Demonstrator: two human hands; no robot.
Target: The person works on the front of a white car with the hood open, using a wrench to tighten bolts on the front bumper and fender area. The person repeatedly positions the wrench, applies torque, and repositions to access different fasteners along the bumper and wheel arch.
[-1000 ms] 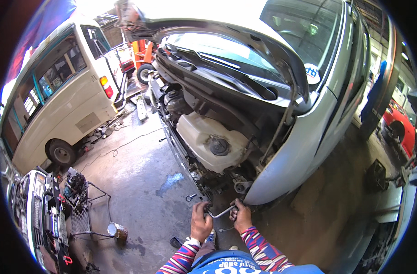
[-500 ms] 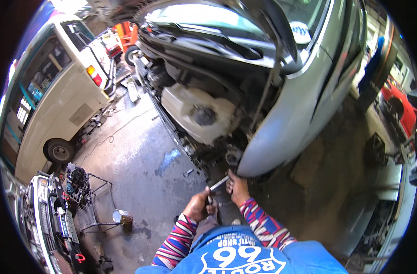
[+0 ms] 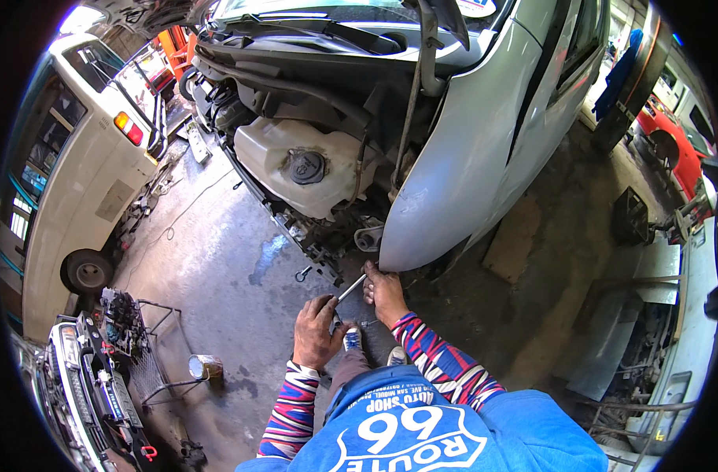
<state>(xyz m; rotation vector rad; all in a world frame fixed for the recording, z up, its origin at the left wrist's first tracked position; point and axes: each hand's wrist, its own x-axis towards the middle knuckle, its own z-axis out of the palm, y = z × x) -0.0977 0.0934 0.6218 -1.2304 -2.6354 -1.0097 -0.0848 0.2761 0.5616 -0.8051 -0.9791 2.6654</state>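
My left hand [image 3: 318, 332] is closed on the near end of a slim, shiny metal bar-like tool [image 3: 350, 289]; its exact kind is unclear. Curled around the tool's far end is my right hand [image 3: 384, 293], just below the front tip of a silver fender [image 3: 439, 208]. The fingertips of this hand are partly hidden, and I cannot tell whether the tool touches the vehicle. Above my hands lies the vehicle's opened front, with a whitish plastic tank [image 3: 268, 157] under a dark round cap [image 3: 305, 167]. A round metal-rimmed part [image 3: 368, 239] sits beside the fender tip.
To the left stands a cream van [image 3: 76, 189]. Lower left are a removed front bumper [image 3: 80, 385], a metal-mesh stand [image 3: 150, 370] and a paint can [image 3: 206, 367]. A flat board [image 3: 513, 240] lies right of the fender; a dark crate [image 3: 631, 218] stands farther right.
The view has shifted, so the vehicle appears farther left and up. Both hands remain on the tool. My left hand now shows its back more, and my shoes have come into sight.
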